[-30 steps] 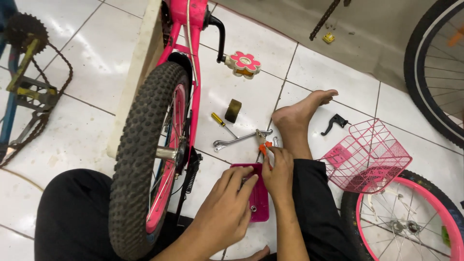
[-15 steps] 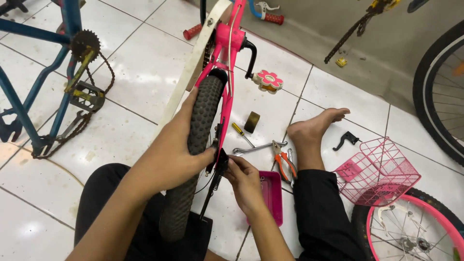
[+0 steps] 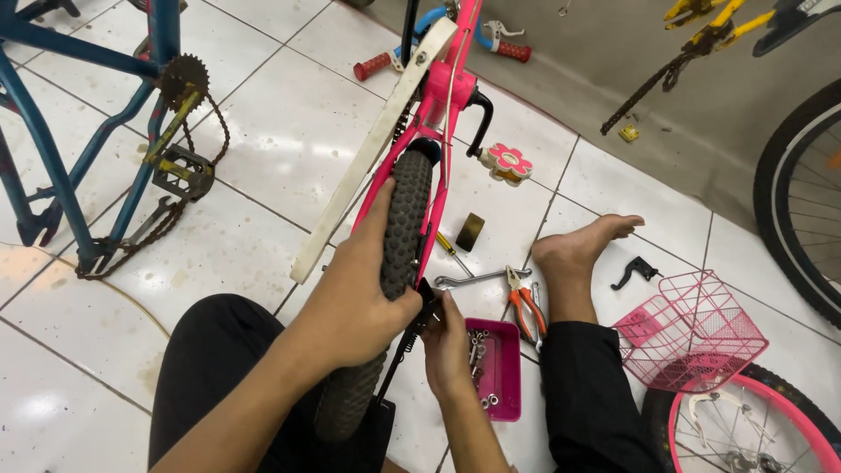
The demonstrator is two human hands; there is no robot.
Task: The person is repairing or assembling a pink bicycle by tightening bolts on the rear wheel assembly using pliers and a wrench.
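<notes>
White glazed floor tiles (image 3: 263, 131) with dark grout lines, bounded at upper right by a grey wall base. At centre frame, left hand (image 3: 355, 302) wrapped over the knobbly black tyre (image 3: 399, 236) of a small wheel set in a pink bicycle frame (image 3: 447, 96), thumb up the left sidewall, fingers closed round the tread. Right hand (image 3: 448, 346), just right of the tyre at lower centre, fingertips pinched on a small black fitting (image 3: 427, 302) beside the axle; whether anything more lies inside the pinch cannot be told. Best handled with the wheel kept steady and centred by the left hand while the right works the fitting squarely, without forcing. Immediately right of the right hand: shallow pink plastic tray (image 3: 501, 368) of small metal nuts and bolts. Above it: orange-handled pliers (image 3: 526, 307), silver spanner (image 3: 477, 278), yellow-handled screwdriver (image 3: 451, 250). Bare foot (image 3: 578, 250) close beside these tools, narrowing the reach. Lower right: pink wire basket (image 3: 696, 328) and pink-rimmed spare wheel (image 3: 753, 420). Upper left: blue bicycle frame (image 3: 53, 131) with slack rusty chain (image 3: 123, 250) and grey pedal (image 3: 184, 171). Long cream strip (image 3: 377, 144) leaning along the frame's left side, crowding the left wrist.
</notes>
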